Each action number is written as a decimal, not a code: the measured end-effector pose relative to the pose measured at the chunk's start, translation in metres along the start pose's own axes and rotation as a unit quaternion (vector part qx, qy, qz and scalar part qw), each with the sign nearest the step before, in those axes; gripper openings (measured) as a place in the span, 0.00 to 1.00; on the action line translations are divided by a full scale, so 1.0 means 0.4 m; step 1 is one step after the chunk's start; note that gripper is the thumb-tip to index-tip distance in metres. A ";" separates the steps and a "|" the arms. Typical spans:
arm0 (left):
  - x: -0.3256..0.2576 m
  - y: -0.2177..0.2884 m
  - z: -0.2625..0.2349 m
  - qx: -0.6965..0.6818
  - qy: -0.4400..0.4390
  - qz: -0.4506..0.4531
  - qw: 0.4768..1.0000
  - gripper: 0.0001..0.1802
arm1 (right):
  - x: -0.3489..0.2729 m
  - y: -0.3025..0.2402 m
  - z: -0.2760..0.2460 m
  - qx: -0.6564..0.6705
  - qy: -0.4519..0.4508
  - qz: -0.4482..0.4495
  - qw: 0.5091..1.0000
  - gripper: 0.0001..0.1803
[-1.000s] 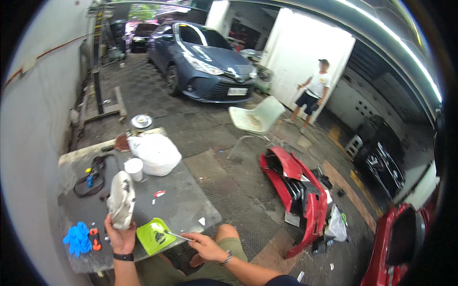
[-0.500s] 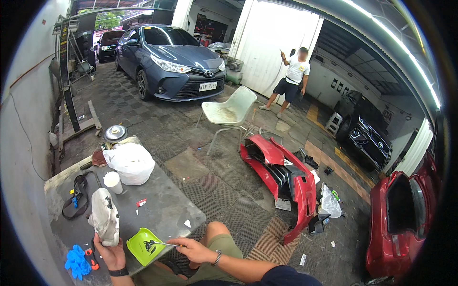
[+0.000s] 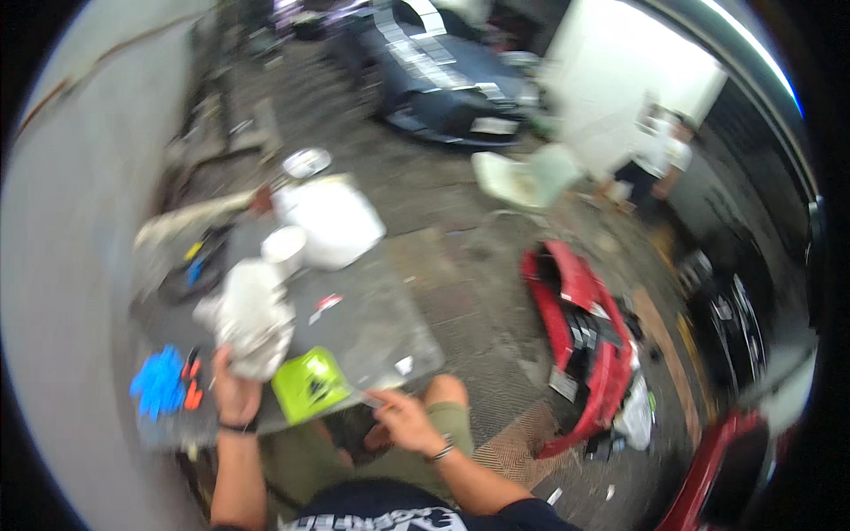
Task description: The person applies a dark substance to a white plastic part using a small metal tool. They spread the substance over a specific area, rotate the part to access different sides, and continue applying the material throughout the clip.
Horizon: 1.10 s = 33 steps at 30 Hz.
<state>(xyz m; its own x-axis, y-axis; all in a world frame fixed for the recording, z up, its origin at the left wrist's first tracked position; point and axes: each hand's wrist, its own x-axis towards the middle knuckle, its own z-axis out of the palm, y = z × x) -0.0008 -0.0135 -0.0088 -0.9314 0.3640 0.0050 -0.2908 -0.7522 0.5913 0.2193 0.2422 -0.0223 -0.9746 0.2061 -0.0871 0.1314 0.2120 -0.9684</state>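
Strong blur covers the whole head view. My left hand (image 3: pixel 237 389) is closed around the lower end of an off-white, elongated, crumpled-looking thing (image 3: pixel 257 319), held tilted above the table. Its exact kind I cannot make out. Beside it, at the table's near edge, lies a lime-green squarish tray (image 3: pixel 305 367) with a small dark clump (image 3: pixel 317 387) on it. My right hand (image 3: pixel 409 425) grips a thin metal tool (image 3: pixel 361 395) just right of the tray. The tool's tip is smeared, so contact with the tray is unclear.
On the grey table (image 3: pixel 372 310) are blue gloves (image 3: pixel 159 380), orange-black tools (image 3: pixel 191 380), a white cup (image 3: pixel 283 248), a white plastic bag (image 3: pixel 328 221) and a dark strap (image 3: pixel 190 270). Beyond stand a red car bumper (image 3: pixel 575 354), a pale chair (image 3: pixel 529 177), a dark car (image 3: pixel 443 80) and a person (image 3: pixel 657 159).
The view has swung, shifting the scene rightward. The tool, earlier reaching over the dark clump, now shows by the tray's right side. My left hand keeps hold of the off-white thing.
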 end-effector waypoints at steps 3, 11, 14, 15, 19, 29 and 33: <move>0.004 -0.036 -0.016 0.014 0.029 0.032 0.999 0.25 | -0.012 -0.023 -0.027 0.023 0.036 -0.033 0.999 0.20; -0.066 -0.021 -0.014 0.051 0.072 0.045 0.995 0.36 | 0.005 -0.145 -0.057 -0.042 0.047 -0.096 0.993 0.18; -0.070 -0.022 -0.003 0.055 0.062 0.035 0.996 0.37 | 0.007 -0.132 -0.091 -0.094 0.044 -0.102 0.989 0.18; -0.069 -0.019 -0.002 0.062 0.057 0.034 0.996 0.37 | 0.012 -0.138 -0.087 -0.093 0.057 -0.104 0.988 0.18; -0.071 -0.007 0.001 0.071 0.037 0.026 0.996 0.39 | 0.028 -0.156 -0.062 -0.064 0.082 -0.108 0.989 0.17; -0.056 0.004 0.046 -0.042 -0.020 -0.067 0.997 0.35 | 0.040 -0.283 -0.075 0.022 0.053 -0.144 0.988 0.16; -0.063 0.023 0.108 -0.069 -0.052 -0.129 0.988 0.38 | 0.051 -0.369 -0.114 0.035 0.043 -0.188 0.981 0.17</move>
<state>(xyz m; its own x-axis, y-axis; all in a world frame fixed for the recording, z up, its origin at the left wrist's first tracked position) 0.0293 -0.0058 0.0311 -0.7964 0.6031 -0.0447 -0.5499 -0.6914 0.4686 0.1884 0.2586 0.1296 -0.9326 0.2055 0.2967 -0.2508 0.2222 -0.9422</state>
